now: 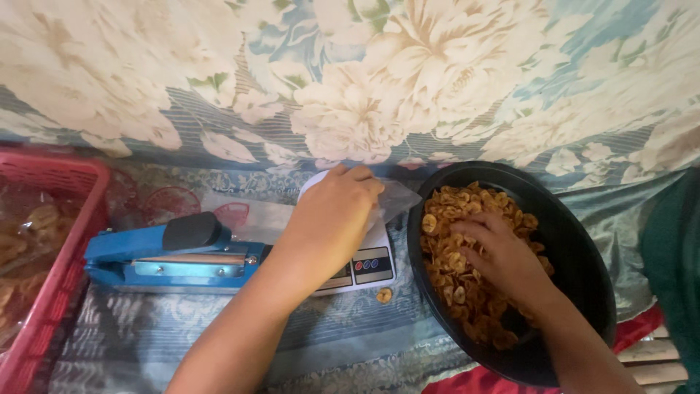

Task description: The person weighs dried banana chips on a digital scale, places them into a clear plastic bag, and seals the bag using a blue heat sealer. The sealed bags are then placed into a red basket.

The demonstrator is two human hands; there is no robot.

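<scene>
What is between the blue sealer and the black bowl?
In the head view, a white scale lies between the sealer and bowl, with the left hand on a clear bag over it.

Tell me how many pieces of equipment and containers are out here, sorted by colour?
Blue: 1, the heat sealer
White: 1, the kitchen scale under the left hand
Black: 1, the bowl of chips that the right hand digs in
Red: 1, the basket
Total: 4
</scene>
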